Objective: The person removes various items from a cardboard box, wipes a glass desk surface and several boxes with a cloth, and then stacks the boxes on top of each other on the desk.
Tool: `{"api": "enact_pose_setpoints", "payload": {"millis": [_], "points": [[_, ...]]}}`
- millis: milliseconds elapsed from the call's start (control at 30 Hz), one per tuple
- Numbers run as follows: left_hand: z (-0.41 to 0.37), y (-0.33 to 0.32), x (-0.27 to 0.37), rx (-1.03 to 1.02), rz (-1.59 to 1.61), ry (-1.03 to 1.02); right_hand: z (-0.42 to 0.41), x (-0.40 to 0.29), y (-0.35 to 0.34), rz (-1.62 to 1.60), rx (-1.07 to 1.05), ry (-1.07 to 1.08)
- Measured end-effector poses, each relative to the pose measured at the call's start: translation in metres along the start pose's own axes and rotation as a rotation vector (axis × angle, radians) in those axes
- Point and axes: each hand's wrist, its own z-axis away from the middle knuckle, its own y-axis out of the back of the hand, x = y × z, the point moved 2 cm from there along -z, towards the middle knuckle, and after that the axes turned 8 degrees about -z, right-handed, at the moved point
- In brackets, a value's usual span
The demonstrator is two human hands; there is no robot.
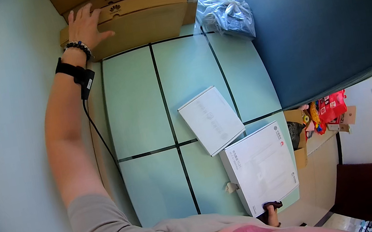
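My left hand (84,28) reaches to the far left with fingers spread, over the front of a flat brown cardboard box (144,23) that bears the Huawei logo. Whether the fingertips press on the box is unclear. A beaded bracelet and a black strap with a cabled device (85,82) are on my left wrist. Low on the right, my right hand (272,215) is mostly hidden at the near corner of a large white box (262,166). A dark brown item (273,205) lies at its fingers; its kind is unclear. A smaller white box (212,119) touches or nearly touches the larger one.
Pale green tiled surface (137,102) lies under the white boxes. A knotted clear plastic bag (228,13) sits at the back beside a dark blue panel (310,21). A white wall (10,145) borders the left. An open carton (302,159) and red packaging (332,106) stand at right.
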Motion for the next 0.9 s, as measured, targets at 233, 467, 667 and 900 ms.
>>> {"api": "enact_pose_setpoints", "payload": {"millis": [233,467,667,900], "points": [[0.044,0.000,0.007,-0.285,0.176,-0.035,-0.001,-0.008,-0.016,-0.064,-0.053,-0.027],[0.160,-0.043,0.054,-0.172,0.117,-0.038,-0.013,-0.010,-0.015,-0.207,-0.148,-0.138],[0.206,-0.061,0.101,-0.230,0.261,-0.042,0.039,-0.078,-0.036,-0.209,-0.310,0.035],[0.235,0.015,0.125,-0.450,1.070,0.166,0.032,-0.156,-0.123,-0.051,-0.506,0.187]]}}
